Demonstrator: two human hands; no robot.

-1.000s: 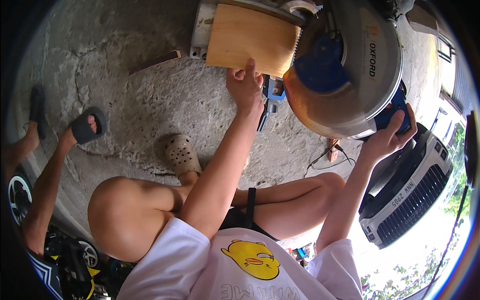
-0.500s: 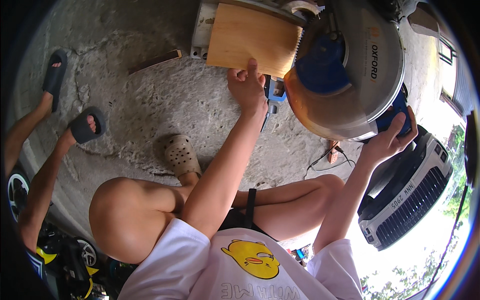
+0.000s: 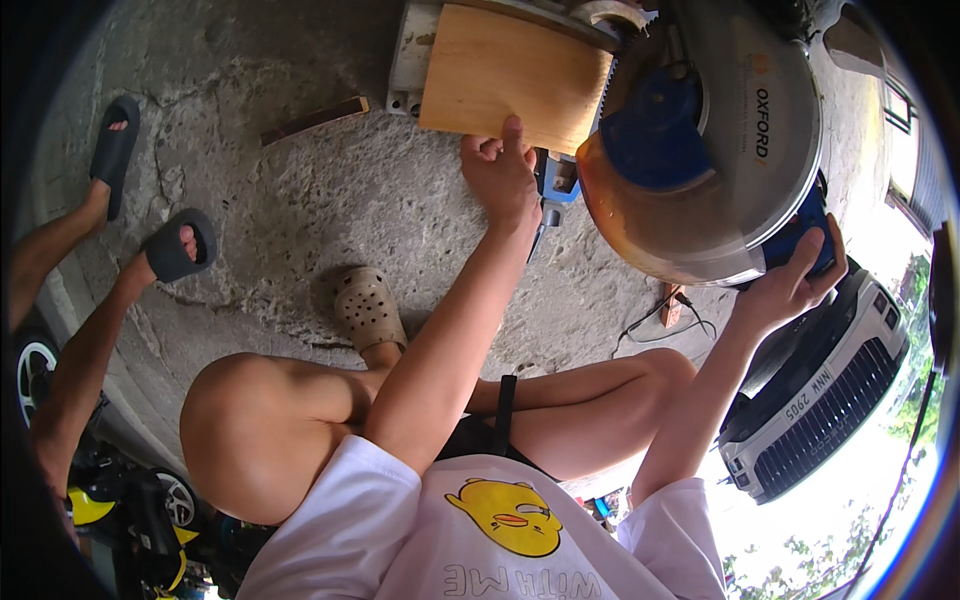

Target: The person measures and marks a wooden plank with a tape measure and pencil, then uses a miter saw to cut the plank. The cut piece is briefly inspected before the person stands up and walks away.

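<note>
A flat, light-brown plywood board (image 3: 515,75) lies on the base of a miter saw (image 3: 720,190). My left hand (image 3: 502,185) grips the board's near edge, thumb on top and the other fingers curled at the edge. To the board's right is the saw's round guard, with a blue cover (image 3: 655,130) on it. Blade teeth (image 3: 608,85) show right beside the board's right edge. Around the saw's blue handle (image 3: 803,235) my right hand (image 3: 785,290) is closed. Some of its fingers are hidden behind the handle.
Rough concrete floor surrounds the saw. A narrow wood strip (image 3: 315,120) lies left of it, and a black cord (image 3: 650,330) near my knee. Another person's feet in dark slides (image 3: 180,247) are at the left. A vehicle's front (image 3: 820,400) stands at the right.
The whole view has shifted slightly to the right. Both hands keep their holds on the board and the handle, and the saw head stays at about the same height.
</note>
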